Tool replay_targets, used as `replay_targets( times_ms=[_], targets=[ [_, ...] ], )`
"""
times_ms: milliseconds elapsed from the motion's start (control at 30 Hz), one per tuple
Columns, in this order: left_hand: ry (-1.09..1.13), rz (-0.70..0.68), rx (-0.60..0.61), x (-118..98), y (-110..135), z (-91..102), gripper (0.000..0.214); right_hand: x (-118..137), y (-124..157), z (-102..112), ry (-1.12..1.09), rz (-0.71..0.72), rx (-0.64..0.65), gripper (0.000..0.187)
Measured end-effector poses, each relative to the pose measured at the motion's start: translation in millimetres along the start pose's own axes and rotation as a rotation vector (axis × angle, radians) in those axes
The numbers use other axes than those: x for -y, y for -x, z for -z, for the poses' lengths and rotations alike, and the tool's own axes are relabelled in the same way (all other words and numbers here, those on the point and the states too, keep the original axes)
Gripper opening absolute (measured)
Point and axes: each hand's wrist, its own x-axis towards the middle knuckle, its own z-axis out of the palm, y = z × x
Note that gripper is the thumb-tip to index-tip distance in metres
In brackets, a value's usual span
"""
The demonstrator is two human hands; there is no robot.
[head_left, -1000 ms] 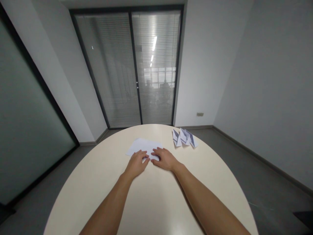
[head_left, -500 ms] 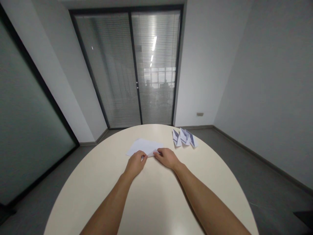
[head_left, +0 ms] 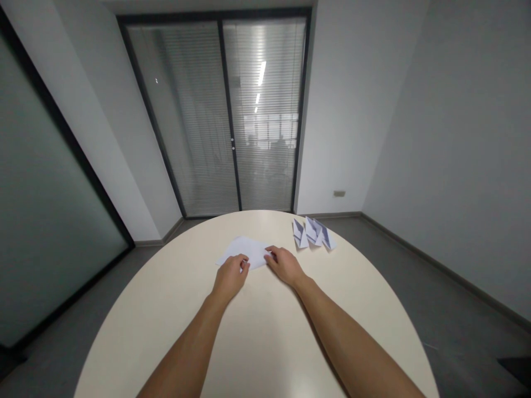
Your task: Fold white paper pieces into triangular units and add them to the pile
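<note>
A white sheet of paper [head_left: 254, 252] lies on the round cream table [head_left: 257, 331], in front of both my hands. At its near left edge my left hand [head_left: 233, 272] is closed, thumb and fingers pinching the sheet. On the right side my right hand [head_left: 284, 264] has its thumb and fingers bent round the paper's right edge, gripping it. Part of the near edge is covered by my fingers. Beyond my right hand stand several folded paper pieces [head_left: 313, 232] with pointed tips, side by side.
The table's curved far edge lies just past the folded pieces. Behind it is a glass door with blinds [head_left: 265, 138] in a dark frame. A frosted glass panel [head_left: 45, 221] is on the left, and plain walls [head_left: 456, 166] are on the right.
The sheet has shifted slightly and its near right part now lies flatter, without the raised edge seen before. My right thumb has moved a little to the right.
</note>
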Motion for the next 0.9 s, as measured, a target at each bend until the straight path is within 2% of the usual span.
replay_targets(
  times_ms=[100, 333, 600, 800, 900],
  targets=[
    [0.012, -0.001, 0.006, 1, 0, -1.7, 0.024, 0, -1, 0, -0.017, -0.002, -0.007, 0.032],
    [-0.008, -0.139, 0.004, 6, 0, -5.7, 0.028, -2, -1, -2, -0.023, 0.049, -0.044, 0.031],
    [-0.1, -0.118, 0.031, 6, 0, -8.5, 0.03, 6, 2, 1, 0.062, 0.133, -0.045, 0.034],
    [-0.161, -0.123, 0.037, 2, -2, -6.4, 0.035, 17, 4, -2, 0.055, 0.342, 0.084, 0.039],
    [-0.187, -0.123, 0.029, -2, -1, -2.9, 0.033, 19, 5, -4, 0.098, 0.316, 0.125, 0.04]
  ],
)
